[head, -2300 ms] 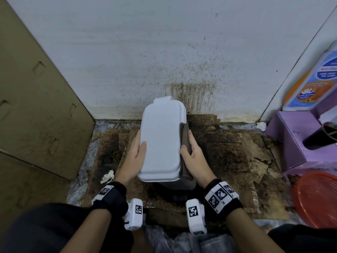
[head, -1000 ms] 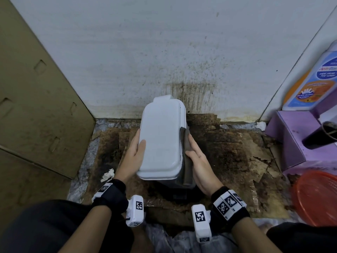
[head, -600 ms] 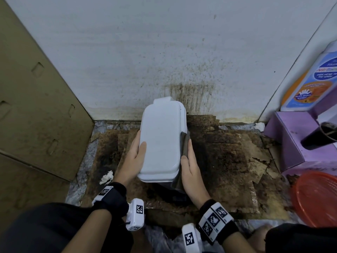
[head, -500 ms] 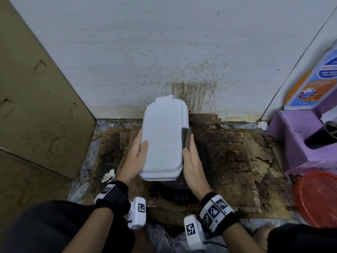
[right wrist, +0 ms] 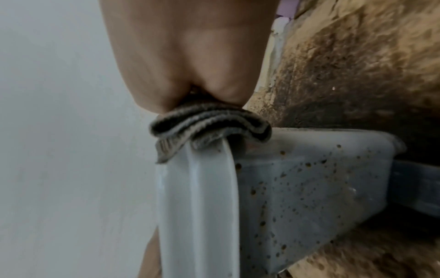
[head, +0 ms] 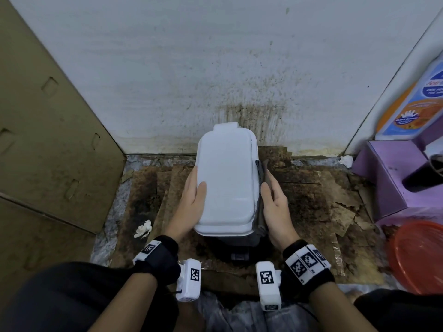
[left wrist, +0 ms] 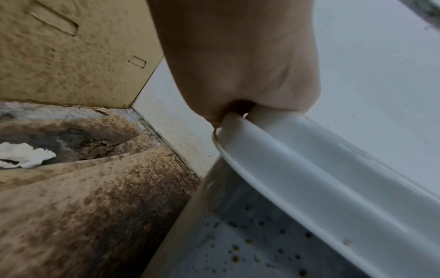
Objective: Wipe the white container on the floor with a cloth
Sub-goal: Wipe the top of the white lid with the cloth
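The white container (head: 226, 180) stands on the stained floor against the wall, with its lid on. My left hand (head: 194, 200) grips the lid's left edge, thumb on top. My right hand (head: 274, 202) holds a folded grey cloth (head: 261, 173) against the container's right side. In the right wrist view the cloth (right wrist: 209, 124) wraps over the lid's rim, pinched between thumb and fingers of the right hand (right wrist: 188, 56). The container's wall (right wrist: 297, 188) below it is speckled with brown spots. The left wrist view shows the left hand (left wrist: 238, 65) on the lid rim (left wrist: 309, 159).
A cardboard panel (head: 48, 140) leans on the left. The white wall (head: 239, 68) behind is stained. A purple box (head: 388, 178), a bottle (head: 414, 104) and a red basket (head: 419, 255) crowd the right. A crumpled tissue (head: 143, 228) lies on the floor at the left.
My right hand has slid the cloth back and forth along the container's right edge and now sits a little farther forward. The left hand has kept its hold.
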The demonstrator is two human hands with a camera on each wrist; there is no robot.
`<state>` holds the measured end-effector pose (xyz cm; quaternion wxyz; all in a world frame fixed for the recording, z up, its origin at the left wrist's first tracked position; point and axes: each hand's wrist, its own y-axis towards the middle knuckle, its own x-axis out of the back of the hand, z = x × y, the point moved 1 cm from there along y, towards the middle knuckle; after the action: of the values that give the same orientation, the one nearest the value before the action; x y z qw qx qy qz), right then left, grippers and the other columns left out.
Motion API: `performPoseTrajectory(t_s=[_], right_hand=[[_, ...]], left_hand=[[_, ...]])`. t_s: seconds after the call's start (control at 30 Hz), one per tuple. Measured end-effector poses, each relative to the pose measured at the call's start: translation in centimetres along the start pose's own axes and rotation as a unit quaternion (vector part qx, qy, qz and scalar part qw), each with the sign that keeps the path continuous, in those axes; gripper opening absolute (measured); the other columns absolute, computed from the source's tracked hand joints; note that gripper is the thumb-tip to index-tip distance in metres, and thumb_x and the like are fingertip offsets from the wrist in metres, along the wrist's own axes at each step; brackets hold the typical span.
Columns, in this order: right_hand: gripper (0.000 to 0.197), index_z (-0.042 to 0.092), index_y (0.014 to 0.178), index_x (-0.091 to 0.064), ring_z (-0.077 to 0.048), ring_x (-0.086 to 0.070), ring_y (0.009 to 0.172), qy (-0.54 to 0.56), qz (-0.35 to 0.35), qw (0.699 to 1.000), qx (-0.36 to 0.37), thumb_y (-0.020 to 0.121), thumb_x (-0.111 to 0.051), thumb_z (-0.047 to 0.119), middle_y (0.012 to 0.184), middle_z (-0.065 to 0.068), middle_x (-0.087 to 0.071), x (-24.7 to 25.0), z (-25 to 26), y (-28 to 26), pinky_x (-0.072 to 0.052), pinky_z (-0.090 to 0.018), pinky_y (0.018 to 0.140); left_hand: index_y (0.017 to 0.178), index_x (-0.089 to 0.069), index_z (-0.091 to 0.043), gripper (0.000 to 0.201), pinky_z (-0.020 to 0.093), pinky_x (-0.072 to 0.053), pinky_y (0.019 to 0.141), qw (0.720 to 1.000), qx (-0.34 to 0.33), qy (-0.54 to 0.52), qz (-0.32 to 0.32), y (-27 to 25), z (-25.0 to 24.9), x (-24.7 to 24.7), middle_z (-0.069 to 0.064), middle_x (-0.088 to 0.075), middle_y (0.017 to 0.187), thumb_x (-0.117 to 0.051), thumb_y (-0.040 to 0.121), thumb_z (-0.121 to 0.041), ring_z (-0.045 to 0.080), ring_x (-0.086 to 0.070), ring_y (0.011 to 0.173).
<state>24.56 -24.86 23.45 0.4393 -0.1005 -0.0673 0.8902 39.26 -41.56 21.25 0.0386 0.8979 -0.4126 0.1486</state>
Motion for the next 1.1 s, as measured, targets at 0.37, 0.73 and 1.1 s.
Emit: performPoseTrajectory(t_s=[0.37,0.73,1.1], right_hand=[[0.037,0.033,0.146,-0.046,0.004,-0.060,0.123,0.018,-0.048,0.998,0.043,0.110,-0.043,0.026,0.137,0.020,-0.060,3.6,1.4,-0.6,-0.052,-0.018,0.096],[0.058,0.014,0.164,-0.007,-0.018,0.018,0.157,-0.621,0.044,0.755,0.208,0.112,-0.022,0.033,0.172,-0.009,0.009,0.4,0.9,0.8,0.004,-0.040,0.127],[0.065,0.002,0.161,-0.019,-0.032,-0.015,0.158,-0.663,0.039,0.714,0.222,0.106,-0.008,0.035,0.169,-0.020,-0.015,-2.4,1.0,0.6,-0.016,-0.043,0.127]], left_hand=[[0.169,-0.003,-0.034,0.065,0.046,-0.013,0.133,0.999,0.017,0.040,0.006,0.3,-1.7,-3.7,-0.020,-0.002,0.174,-0.034,0.113,-0.049,0.005,-0.004,0.161],[0.169,-0.009,-0.033,0.059,0.033,-0.010,0.131,0.999,0.040,0.020,-0.004,0.4,-2.4,-5.3,-0.017,-0.004,0.175,-0.030,0.115,-0.041,0.000,-0.008,0.159],[0.169,-0.008,-0.033,0.055,0.030,-0.005,0.133,0.998,-0.004,0.033,0.047,-0.5,-0.9,-3.6,-0.025,-0.005,0.174,-0.026,0.117,-0.036,-0.013,-0.005,0.156]])
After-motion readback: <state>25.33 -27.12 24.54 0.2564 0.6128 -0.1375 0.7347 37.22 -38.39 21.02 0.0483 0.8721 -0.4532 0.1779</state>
